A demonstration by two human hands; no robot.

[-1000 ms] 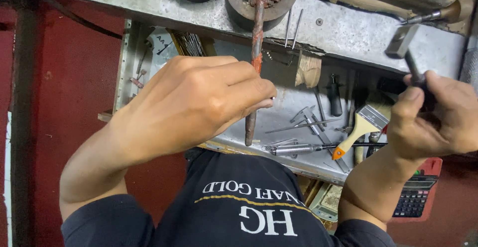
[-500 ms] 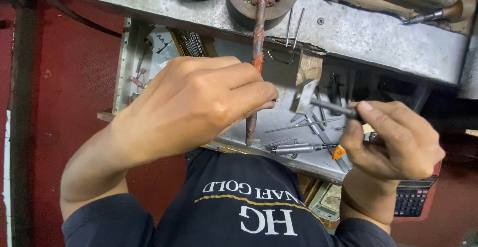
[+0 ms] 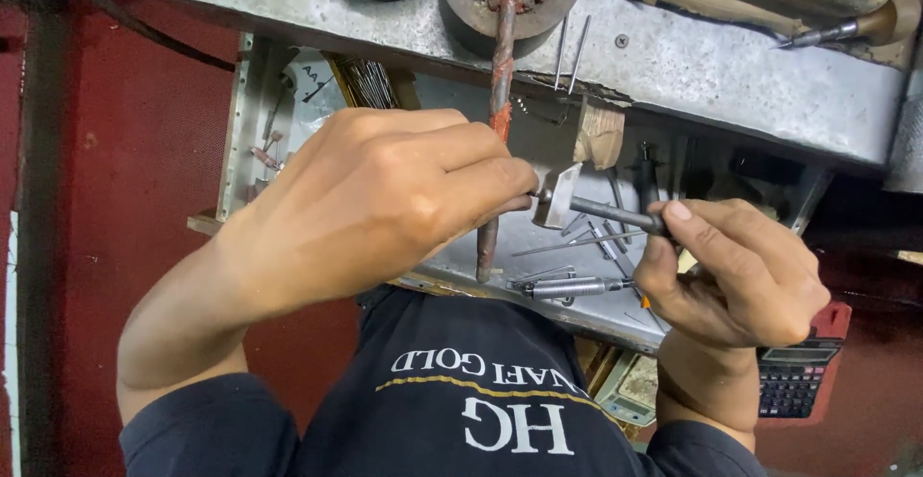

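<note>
Hammer [image 3: 558,196] swung down to rod [image 3: 495,131], right-hand fingers [image 3: 673,237] gripping handle

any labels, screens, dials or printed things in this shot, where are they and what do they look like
Calculator: lower right, under the right hand; dark body with a grey screen and rows of dark keys, on a red surface.
Printed dial card: upper left, inside the open metal drawer behind the left hand; pale, rounded, black marks.
Shirt print: bottom centre; white letters and a yellow line on dark cloth.
</note>
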